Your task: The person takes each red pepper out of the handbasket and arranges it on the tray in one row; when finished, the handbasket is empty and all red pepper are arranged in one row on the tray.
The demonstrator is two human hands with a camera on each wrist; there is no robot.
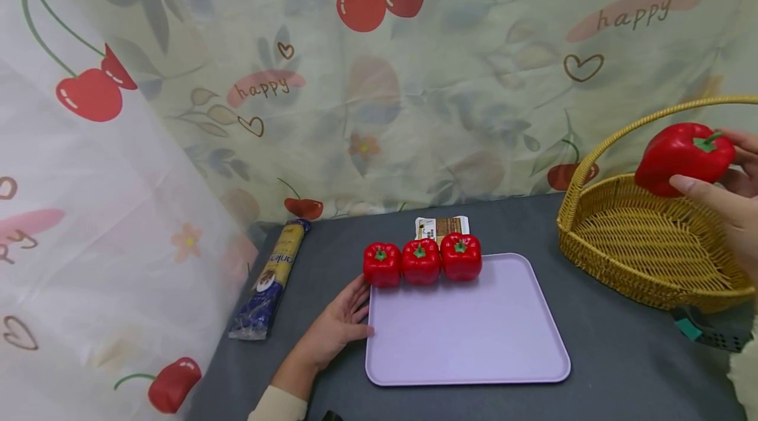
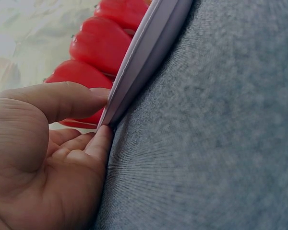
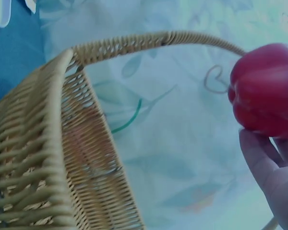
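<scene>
My right hand holds a red bell pepper with a green stem above the wicker basket on the right. In the right wrist view, fingers support that pepper from below, beyond the basket's handle. My left hand rests against the left edge of a lilac tray, its fingers and thumb spread along the rim. On the tray's far left side stand three red peppers in a row, stems up. The left wrist view shows the thumb touching the tray rim, with the peppers behind.
A blue and yellow plastic packet lies left of the tray. Behind the peppers is a small brown and white packet. A patterned curtain hangs along the back of the dark grey table and on the left.
</scene>
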